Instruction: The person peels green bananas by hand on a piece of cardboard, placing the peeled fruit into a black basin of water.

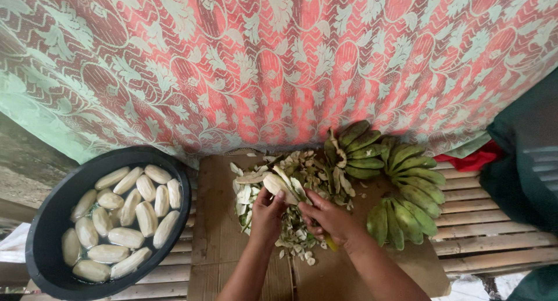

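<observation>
Half-peeled banana, pale flesh exposed, strips of green skin hanging from it, held at the centre of the view above a sheet of cardboard. The left hand grips the banana from below, fingers curled about its lower end. The right hand is closed around a knife, of which only a yellow handle end shows under the palm; the blade is hidden, so its contact with the fruit cannot be told. The banana's upper end points away from the person, past both sets of fingertips.

Peel heap: green and cream scraps lie directly beneath and around the two hands, spreading over the cardboard toward the cloth.

Black basin, at the person's left, partly off the cardboard: it holds water and many peeled, cream-coloured bananas, floating side by side and filling most of the surface.

Green bunches, unpeeled, lie at the person's right, just beside the peel heap, fanned in several hands over the cardboard's far corner.

Slatted bench of bamboo strips carries cardboard, basin and bunches. A red and pale green lace cloth hangs behind, closing off the far side. A red rag and dark green fabric lie at the right edge.
</observation>
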